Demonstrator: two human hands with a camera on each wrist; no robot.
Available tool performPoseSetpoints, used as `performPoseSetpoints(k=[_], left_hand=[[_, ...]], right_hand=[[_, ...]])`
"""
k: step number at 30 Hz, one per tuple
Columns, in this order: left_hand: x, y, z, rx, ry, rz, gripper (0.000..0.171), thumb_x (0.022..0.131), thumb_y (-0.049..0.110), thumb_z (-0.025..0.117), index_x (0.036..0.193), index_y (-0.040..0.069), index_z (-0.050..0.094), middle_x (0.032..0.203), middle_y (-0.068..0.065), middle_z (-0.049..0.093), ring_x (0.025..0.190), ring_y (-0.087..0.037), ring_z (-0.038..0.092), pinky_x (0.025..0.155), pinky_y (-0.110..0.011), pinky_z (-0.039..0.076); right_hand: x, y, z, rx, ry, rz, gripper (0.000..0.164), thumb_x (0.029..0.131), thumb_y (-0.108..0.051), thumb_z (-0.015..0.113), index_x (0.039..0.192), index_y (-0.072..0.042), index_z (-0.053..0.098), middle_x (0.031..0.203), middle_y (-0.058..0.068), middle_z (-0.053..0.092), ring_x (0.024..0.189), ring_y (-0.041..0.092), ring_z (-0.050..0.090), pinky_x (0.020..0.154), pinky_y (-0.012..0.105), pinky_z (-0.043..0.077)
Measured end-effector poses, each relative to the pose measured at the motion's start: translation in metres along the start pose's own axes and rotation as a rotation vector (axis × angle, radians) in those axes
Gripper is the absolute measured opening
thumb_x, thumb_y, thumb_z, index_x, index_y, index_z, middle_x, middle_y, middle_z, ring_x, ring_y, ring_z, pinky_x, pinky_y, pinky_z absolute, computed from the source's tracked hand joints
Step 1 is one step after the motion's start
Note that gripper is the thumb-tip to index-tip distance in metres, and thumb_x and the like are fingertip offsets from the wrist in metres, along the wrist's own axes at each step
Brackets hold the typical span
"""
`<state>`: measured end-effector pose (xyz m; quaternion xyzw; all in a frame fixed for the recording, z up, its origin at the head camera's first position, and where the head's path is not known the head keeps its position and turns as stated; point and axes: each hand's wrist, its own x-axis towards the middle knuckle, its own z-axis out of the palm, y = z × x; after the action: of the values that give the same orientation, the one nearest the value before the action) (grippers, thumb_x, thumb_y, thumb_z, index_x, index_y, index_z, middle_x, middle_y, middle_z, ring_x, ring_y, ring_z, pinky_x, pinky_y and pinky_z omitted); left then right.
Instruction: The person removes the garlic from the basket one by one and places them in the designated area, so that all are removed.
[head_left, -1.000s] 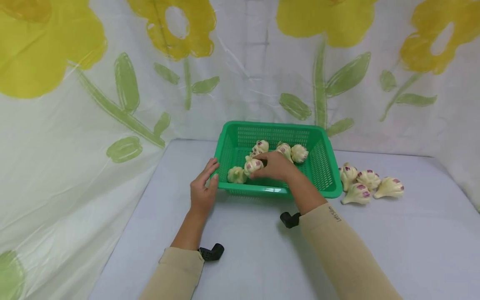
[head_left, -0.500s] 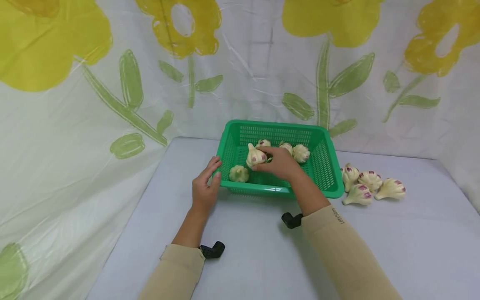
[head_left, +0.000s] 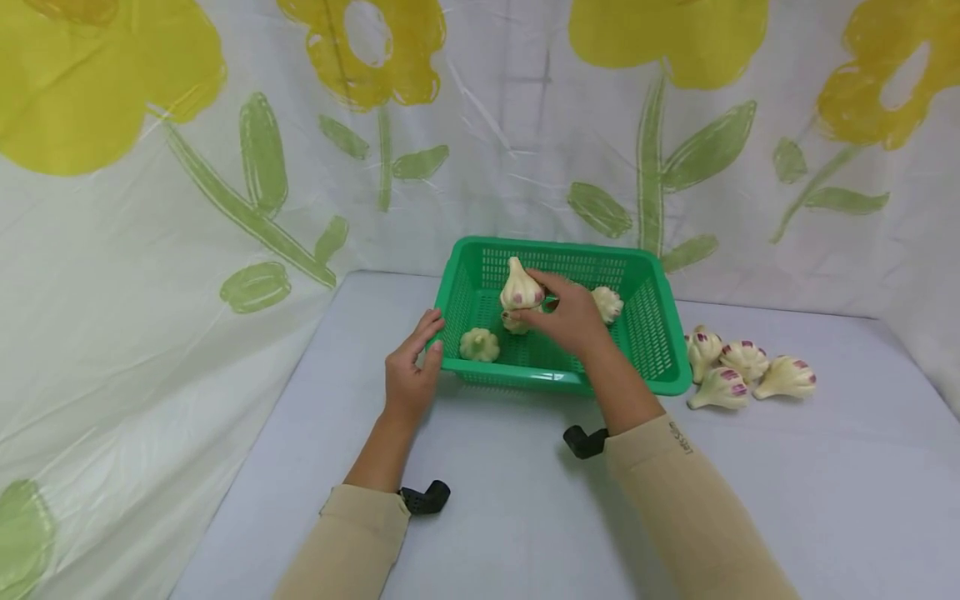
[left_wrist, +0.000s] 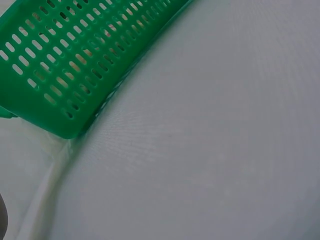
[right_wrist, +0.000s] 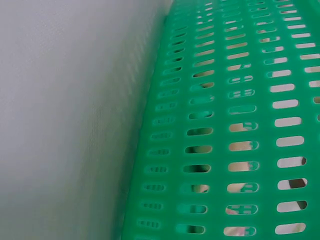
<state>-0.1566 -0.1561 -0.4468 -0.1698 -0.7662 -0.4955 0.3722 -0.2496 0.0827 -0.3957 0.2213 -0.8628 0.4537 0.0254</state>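
Observation:
My right hand (head_left: 573,317) pinches a pale garlic bulb (head_left: 520,290) with purple patches between thumb and fingers. The bulb is stem up, above the inside of a green plastic basket (head_left: 555,379). Beneath it another garlic bulb (head_left: 515,323) partly shows. One more bulb (head_left: 480,344) lies in the front left corner, and another (head_left: 607,305) lies beyond my right hand. My left hand (head_left: 412,367) touches the basket's left rim near the front corner, its fingers mostly straight. Both wrist views show the slotted basket wall (left_wrist: 75,65) from outside, without the held bulb.
Several garlic bulbs (head_left: 723,388) lie together on the white table (head_left: 510,500), right of the basket. Behind the table hangs a white curtain (head_left: 487,192) printed with yellow flowers.
My right hand has lifted the garlic bulb from among the others and turned its stem upward. My left hand has stayed at the basket's rim.

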Motion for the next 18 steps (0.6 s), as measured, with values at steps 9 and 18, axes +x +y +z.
performPoseSetpoints(k=[9,18], left_hand=[[-0.01,-0.034,0.005,0.004,0.012,0.002,0.032,0.09,-0.005,0.056,0.121,-0.01,0.064,0.132,-0.024,0.061,0.129,-0.04,0.053,0.11,-0.023,0.04],[-0.012,-0.036,0.008,-0.003,0.01,0.001,0.032,0.091,-0.004,0.056,0.122,-0.009,0.064,0.133,-0.022,0.06,0.13,-0.037,0.053,0.11,-0.024,0.04]], right_hand=[[-0.008,-0.005,0.001,-0.048,0.234,-0.196,0.068,0.081,-0.025,0.081,0.142,-0.012,0.054,0.135,0.011,0.061,0.113,0.027,0.062,0.079,0.043,0.056],[-0.019,-0.007,-0.006,-0.185,0.556,-0.498,0.064,0.073,-0.009,0.086,0.131,0.0,0.061,0.127,0.019,0.065,0.116,0.036,0.06,0.095,0.047,0.051]])
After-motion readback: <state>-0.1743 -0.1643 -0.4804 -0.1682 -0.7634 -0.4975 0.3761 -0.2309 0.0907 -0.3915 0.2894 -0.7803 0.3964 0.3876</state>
